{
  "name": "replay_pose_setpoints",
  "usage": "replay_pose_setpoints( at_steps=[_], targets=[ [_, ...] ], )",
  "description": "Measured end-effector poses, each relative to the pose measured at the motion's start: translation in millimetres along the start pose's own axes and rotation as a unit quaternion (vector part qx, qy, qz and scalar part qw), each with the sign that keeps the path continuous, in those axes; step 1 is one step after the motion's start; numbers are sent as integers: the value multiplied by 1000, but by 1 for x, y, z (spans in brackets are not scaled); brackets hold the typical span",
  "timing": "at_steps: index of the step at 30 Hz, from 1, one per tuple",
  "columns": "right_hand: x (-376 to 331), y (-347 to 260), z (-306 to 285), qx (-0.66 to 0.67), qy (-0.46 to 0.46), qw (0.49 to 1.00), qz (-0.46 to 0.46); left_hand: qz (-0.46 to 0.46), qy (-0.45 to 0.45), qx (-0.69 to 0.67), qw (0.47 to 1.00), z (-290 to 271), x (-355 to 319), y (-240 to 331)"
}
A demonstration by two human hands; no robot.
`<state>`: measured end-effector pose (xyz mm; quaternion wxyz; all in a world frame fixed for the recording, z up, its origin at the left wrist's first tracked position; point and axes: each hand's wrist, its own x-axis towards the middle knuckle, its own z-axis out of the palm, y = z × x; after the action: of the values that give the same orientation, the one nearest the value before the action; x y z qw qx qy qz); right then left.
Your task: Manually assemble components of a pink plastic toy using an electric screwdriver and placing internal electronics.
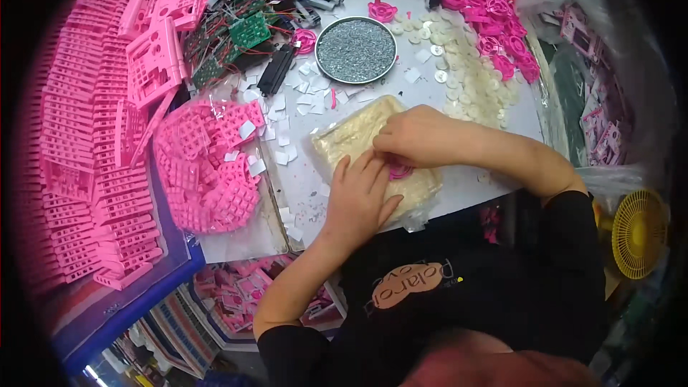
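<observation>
The left hand (362, 193) is spread, thumb apart from its fingers, beside a small pink part (400, 170) on a cream pad (351, 136) near the near edge of the white surface (469, 185). The right hand (416, 136) has its fingers bunched over that part; what they pinch is hidden, so I cannot tell. Beyond the pad stands a round dish (317, 54) of small grey pieces (356, 50), with white paper squares (279, 122) to its left and pale discs (466, 75) toward the right edge. Pink rings (491, 7) heap at the far right corner, green circuit boards (249, 31) at the far left. A clear bag of pink grid pieces (208, 172) lies along the left edge.
</observation>
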<state>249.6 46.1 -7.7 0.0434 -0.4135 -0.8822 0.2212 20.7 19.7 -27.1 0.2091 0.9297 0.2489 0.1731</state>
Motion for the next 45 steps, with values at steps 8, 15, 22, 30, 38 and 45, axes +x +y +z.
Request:
replay_pose_setpoints(
  at_steps=[8, 15, 22, 30, 38, 45],
  targets=[
    [-8, -32, 7, -11, 34, 995, 91, -36, -8, 11, 999, 11, -27, 5],
    [-4, -30, -6, -1, 43, 997, 69, -139, 324, 1, 936, -173, -61, -56],
    [-1, -36, -30, 101, 5, 987, 125, -292, 365, 374, 801, -297, -108, -236],
    [-20, -39, -42, 38, 97, 992, 75, -424, 442, 274, 742, -322, -65, -229],
    [-1, -45, -35, 174, 208, 962, -26, -272, 666, -266, 642, -266, -72, -122],
    [5, -24, -42, 814, 78, 575, -36, -63, 459, 80, 883, -132, -37, -15]
  ],
)
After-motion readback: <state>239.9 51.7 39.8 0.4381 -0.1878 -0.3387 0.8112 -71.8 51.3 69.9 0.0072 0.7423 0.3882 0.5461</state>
